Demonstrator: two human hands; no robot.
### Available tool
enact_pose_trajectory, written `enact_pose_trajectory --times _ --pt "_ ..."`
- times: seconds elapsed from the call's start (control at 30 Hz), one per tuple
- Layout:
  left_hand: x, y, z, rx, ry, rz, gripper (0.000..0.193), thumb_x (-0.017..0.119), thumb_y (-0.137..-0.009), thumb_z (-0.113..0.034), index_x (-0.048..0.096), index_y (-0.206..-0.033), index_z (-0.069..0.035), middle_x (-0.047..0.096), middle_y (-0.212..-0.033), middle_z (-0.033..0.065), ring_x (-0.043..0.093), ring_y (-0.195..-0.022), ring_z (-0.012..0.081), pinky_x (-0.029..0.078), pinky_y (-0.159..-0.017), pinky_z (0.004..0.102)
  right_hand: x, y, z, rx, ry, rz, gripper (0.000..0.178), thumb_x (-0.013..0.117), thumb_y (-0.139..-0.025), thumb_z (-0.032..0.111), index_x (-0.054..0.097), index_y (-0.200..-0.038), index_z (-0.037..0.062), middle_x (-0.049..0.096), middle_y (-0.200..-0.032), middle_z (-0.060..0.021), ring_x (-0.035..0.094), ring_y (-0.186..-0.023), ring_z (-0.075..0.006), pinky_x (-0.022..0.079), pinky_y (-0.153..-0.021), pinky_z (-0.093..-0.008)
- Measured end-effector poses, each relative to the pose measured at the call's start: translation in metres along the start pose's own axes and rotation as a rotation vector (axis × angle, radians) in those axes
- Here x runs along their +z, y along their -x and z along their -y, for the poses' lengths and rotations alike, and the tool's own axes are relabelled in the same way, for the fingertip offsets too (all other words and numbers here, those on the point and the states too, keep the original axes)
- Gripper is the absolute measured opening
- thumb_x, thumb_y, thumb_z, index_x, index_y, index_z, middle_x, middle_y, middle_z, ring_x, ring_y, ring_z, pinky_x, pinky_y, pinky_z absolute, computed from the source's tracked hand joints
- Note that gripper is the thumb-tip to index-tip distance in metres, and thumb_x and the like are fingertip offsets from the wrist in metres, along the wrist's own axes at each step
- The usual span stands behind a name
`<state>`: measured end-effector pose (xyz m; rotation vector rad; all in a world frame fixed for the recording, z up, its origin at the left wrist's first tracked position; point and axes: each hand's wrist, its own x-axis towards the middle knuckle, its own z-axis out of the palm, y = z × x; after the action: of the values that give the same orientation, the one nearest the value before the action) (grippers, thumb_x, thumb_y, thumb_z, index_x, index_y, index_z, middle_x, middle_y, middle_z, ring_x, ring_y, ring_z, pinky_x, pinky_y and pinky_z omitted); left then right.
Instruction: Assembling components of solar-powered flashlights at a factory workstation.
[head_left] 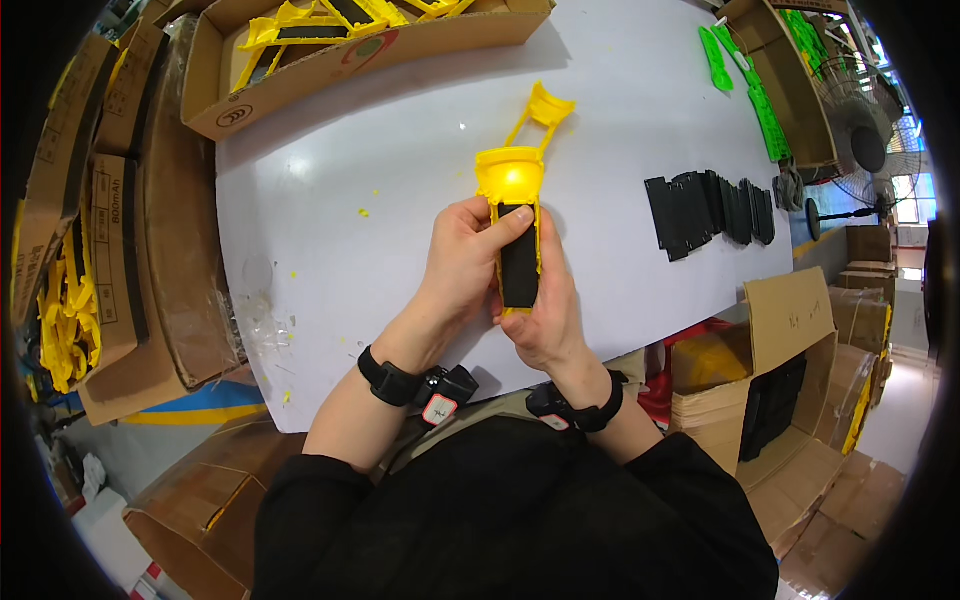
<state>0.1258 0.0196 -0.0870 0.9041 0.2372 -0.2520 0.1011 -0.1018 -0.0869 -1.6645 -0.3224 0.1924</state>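
Observation:
Above the middle of the white table, both my hands hold a yellow plastic part [512,175] with a rounded cup-like section and an open frame at its far end. A black strip [519,258] lies along its near section. My left hand [465,250] grips the left side, its thumb pressing on the upper end of the black strip. My right hand [548,310] wraps the right side and the near end, its thumb by the lower tip. The fingers beneath the part are hidden.
On the white table [340,220], black flat pieces [700,212] lie in a row at the right. Green parts [765,122] rest by a carton at the far right. A cardboard box [370,75] of yellow parts stands at the back. Yellow scraps dot the left side; a fan [866,148] stands beyond.

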Motion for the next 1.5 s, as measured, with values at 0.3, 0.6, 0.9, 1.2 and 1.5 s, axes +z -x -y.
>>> enact_pose_trajectory --times 0.3,0.6,0.9,1.2,1.5 --pt "0.007 0.007 -0.003 0.110 -0.226 -0.036 0.015 0.061 -0.090 -0.013 0.060 -0.095 0.001 0.062 -0.075 0.0035 0.056 -0.062 0.0071 0.046 -0.054 0.0228 -0.001 0.009 0.018 0.214 -0.314 0.056 0.063 0.045 -0.096 0.025 0.013 -0.143 -0.0015 0.055 -0.101 -0.0133 0.058 -0.080 -0.0150 0.050 -0.061 -0.0275" --pt "0.005 0.000 -0.002 0.292 -0.331 -0.181 0.021 0.061 -0.091 -0.020 0.061 -0.090 0.001 0.062 -0.072 0.0026 0.055 -0.061 0.0063 0.044 -0.053 0.0223 -0.011 0.005 0.005 0.350 -0.272 0.107 0.036 0.041 -0.097 0.007 0.026 -0.129 -0.0005 0.055 -0.096 -0.0084 0.057 -0.072 -0.0133 0.048 -0.066 -0.0264" --pt "0.007 0.001 -0.002 0.086 -0.209 -0.182 0.036 0.059 -0.093 -0.034 0.060 -0.079 -0.001 0.058 -0.064 0.0017 0.051 -0.054 0.0067 0.041 -0.047 0.0227 -0.009 0.002 0.005 0.301 -0.081 0.074 0.024 0.042 -0.098 0.010 0.032 -0.116 -0.0013 0.055 -0.084 -0.0065 0.056 -0.069 -0.0124 0.046 -0.063 -0.0255" --pt "0.009 0.007 -0.007 0.108 -0.025 -0.117 0.031 0.060 -0.093 -0.033 0.059 -0.084 -0.003 0.059 -0.069 0.0013 0.051 -0.054 0.0051 0.039 -0.044 0.0203 -0.002 0.000 0.004 0.208 -0.124 -0.003 0.026 0.044 -0.097 0.009 0.026 -0.113 0.0007 0.058 -0.076 -0.0091 0.056 -0.063 -0.0139 0.045 -0.057 -0.0270" --pt "0.008 0.002 -0.004 0.200 -0.109 -0.104 0.032 0.059 -0.093 -0.033 0.060 -0.086 -0.002 0.059 -0.069 0.0008 0.051 -0.053 0.0046 0.038 -0.044 0.0200 0.001 -0.002 -0.005 0.201 -0.092 -0.067 0.027 0.046 -0.096 0.007 0.028 -0.115 0.0009 0.058 -0.073 -0.0084 0.056 -0.061 -0.0142 0.044 -0.056 -0.0275"
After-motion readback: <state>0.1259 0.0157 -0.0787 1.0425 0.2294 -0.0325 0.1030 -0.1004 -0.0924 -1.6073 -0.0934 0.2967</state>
